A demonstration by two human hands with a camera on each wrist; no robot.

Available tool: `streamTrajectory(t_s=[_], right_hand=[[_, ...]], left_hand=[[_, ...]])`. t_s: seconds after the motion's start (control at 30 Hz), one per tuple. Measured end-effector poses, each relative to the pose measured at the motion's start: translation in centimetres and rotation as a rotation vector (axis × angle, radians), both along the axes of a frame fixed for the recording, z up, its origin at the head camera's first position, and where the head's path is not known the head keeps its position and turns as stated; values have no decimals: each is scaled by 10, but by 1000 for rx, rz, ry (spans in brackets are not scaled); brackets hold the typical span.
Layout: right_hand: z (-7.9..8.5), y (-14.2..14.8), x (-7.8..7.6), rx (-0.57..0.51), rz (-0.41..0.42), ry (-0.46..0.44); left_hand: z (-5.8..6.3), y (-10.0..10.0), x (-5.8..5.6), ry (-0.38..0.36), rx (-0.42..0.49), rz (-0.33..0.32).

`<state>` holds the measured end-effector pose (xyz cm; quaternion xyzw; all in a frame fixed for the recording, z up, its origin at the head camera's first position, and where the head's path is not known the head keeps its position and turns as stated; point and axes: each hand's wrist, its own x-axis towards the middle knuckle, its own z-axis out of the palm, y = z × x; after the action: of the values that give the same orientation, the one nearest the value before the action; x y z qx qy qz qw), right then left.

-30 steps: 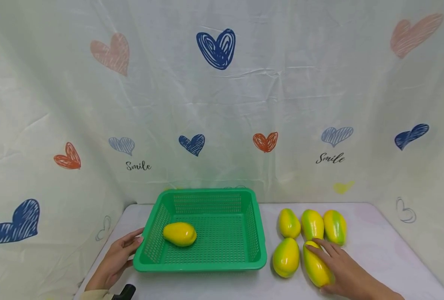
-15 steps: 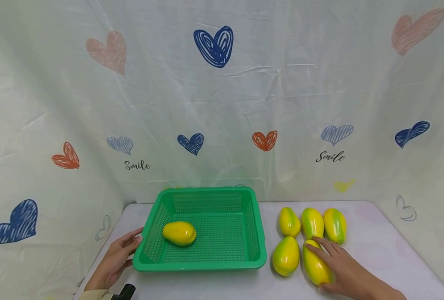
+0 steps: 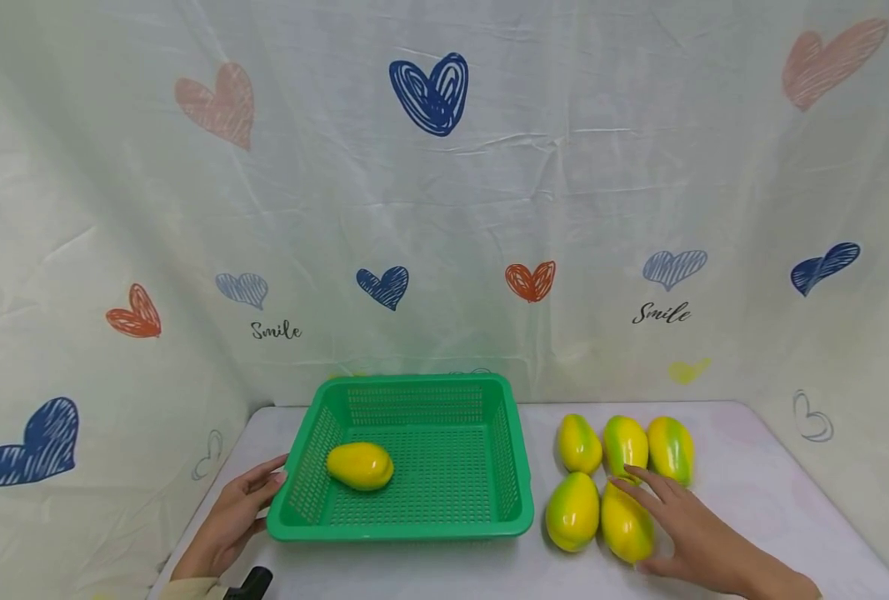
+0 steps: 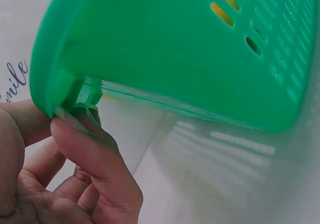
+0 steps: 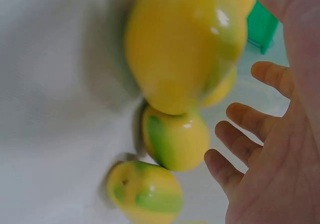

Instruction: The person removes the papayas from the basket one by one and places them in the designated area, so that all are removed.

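A green plastic basket (image 3: 399,532) with perforated walls stands at the table's middle left, one yellow mango (image 3: 360,466) lying in its left part. My left hand (image 3: 236,510) holds the basket's left rim; in the left wrist view its fingers (image 4: 95,154) curl at the rim's underside. Right of the basket, several yellow-green mangoes lie in two rows. My right hand (image 3: 687,529) is over the front-row right mango (image 3: 627,523), fingers spread and relaxed. In the right wrist view, the fingers (image 5: 240,139) stand apart from the near mango (image 5: 180,48).
Beside that mango sits another front-row mango (image 3: 572,512). Behind are three more: a left mango (image 3: 579,444), a middle mango (image 3: 626,442) and a right mango (image 3: 671,450). A heart-printed curtain (image 3: 444,208) hangs behind the white table (image 3: 744,467).
The front-row right mango has shifted left, closer to its neighbour, and sits straighter. My right hand has loosened from it, its fingers spreading. The left hand and basket stay in place.
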<state>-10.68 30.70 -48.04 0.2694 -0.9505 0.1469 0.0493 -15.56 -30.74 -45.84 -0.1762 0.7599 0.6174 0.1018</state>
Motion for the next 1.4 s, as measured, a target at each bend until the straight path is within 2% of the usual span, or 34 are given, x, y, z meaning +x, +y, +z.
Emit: streamTrajectory(t_s=[0.1, 0.17, 0.37, 0.6, 0.73, 1.07, 1.4], right_hand=[[10, 0, -3, -35, 6, 55], [18, -2, -4, -48, -5, 60], [39, -12, -12, -59, -28, -37], [54, -28, -21, -38, 64, 31], [59, -38, -26, -38, 104, 32], [65, -62, -36, -24, 141, -13], [70, -84, -43, -38, 187, -47]], left_hand=[[-1, 0, 0, 3, -1, 0], [-1, 0, 0, 1, -1, 2], [0, -2, 1, -4, 5, 10], [-1, -3, 2, 1, 9, 9], [-1, -2, 1, 6, 11, 8], [-1, 0, 4, 31, 11, -5], [-1, 2, 3, 18, 8, 9]])
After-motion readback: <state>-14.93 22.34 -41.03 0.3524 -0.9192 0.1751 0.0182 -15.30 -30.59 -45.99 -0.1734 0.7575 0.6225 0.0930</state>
